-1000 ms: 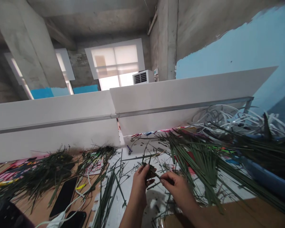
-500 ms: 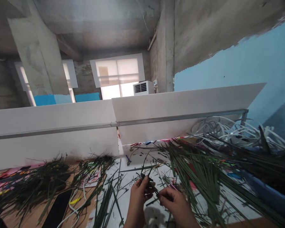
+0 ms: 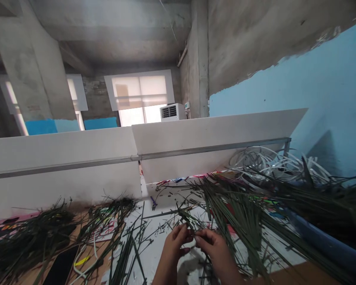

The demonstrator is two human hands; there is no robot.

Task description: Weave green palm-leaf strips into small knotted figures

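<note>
My left hand [image 3: 174, 246] and my right hand [image 3: 216, 248] are close together over the white work surface [image 3: 154, 247]. Both have their fingertips pinched on narrow green leaf strips [image 3: 186, 217], whose ends point up and away past my left fingers. The exact spot where the strips cross or fold is hidden by the fingers. Just right of my hands lies a large bundle of long green leaves [image 3: 249, 221]. To the left rests a smaller bunch of cut strips [image 3: 123, 257].
Leaf scraps lie scattered around. Heaped dark green stems [image 3: 44, 237], a black phone [image 3: 61, 265] and a white cable [image 3: 95, 245] are at left. White coiled straps [image 3: 255, 162] and a blue basin [image 3: 323, 241] with leaves stand at right. A white partition [image 3: 207, 136] borders the back.
My right hand has risen closer to my left, bringing the fingertips nearly together. The held strips have shifted with them. The camera view has turned slightly to the right.
</note>
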